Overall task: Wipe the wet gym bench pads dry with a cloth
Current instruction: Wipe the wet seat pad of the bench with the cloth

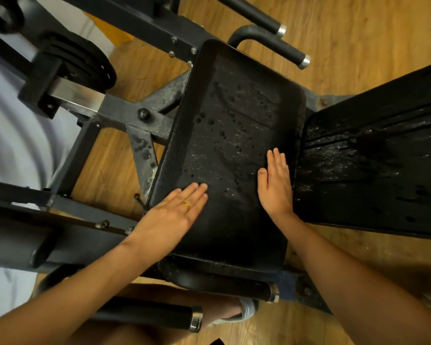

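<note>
Seat pad [234,125], pebbled black vinyl beaded with droplets, lies under both flat, empty hands [174,210] [275,181].

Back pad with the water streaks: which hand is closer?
Right. The right hand lies on the seat pad beside the back pad; the left hand rests at the seat pad's far edge.
</note>
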Tool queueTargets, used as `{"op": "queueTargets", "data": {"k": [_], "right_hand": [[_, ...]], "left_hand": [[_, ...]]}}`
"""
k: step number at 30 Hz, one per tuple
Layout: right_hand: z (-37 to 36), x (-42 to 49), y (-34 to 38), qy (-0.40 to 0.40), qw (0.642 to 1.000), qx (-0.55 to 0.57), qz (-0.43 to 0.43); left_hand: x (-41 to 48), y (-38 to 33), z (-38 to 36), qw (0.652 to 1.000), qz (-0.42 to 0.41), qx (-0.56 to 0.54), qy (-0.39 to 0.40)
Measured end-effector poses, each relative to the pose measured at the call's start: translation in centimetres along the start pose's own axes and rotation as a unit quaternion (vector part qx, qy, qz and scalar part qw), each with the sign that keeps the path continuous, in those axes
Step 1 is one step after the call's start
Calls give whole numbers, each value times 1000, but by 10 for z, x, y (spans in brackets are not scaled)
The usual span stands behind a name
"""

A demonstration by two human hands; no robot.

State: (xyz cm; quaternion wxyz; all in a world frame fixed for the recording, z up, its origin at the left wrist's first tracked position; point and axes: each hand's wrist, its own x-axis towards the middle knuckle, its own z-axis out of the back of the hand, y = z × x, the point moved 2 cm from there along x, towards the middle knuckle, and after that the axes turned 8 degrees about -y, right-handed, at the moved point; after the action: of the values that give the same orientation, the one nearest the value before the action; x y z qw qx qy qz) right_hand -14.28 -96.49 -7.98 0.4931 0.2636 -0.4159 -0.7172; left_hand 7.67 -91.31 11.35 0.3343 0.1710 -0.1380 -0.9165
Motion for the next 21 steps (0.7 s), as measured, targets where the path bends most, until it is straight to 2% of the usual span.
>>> {"op": "queueTargets", "data": {"k": [3,10,17,21], "right_hand": [[0,-1,-1,0,1000,1,-4],[-1,-2,-2,-3,1000,10,0],[-1,-2,-1,-6,1000,11,-5],[0,-2,-1,-9,1000,14,-6]], "left_hand": [[-7,19,2,996,90,-24,-12],[9,31,-8,972,200,-104,-65],[6,42,5,950,191,-236,-73],[-1,47,2,960,169,-205,-85]]}}
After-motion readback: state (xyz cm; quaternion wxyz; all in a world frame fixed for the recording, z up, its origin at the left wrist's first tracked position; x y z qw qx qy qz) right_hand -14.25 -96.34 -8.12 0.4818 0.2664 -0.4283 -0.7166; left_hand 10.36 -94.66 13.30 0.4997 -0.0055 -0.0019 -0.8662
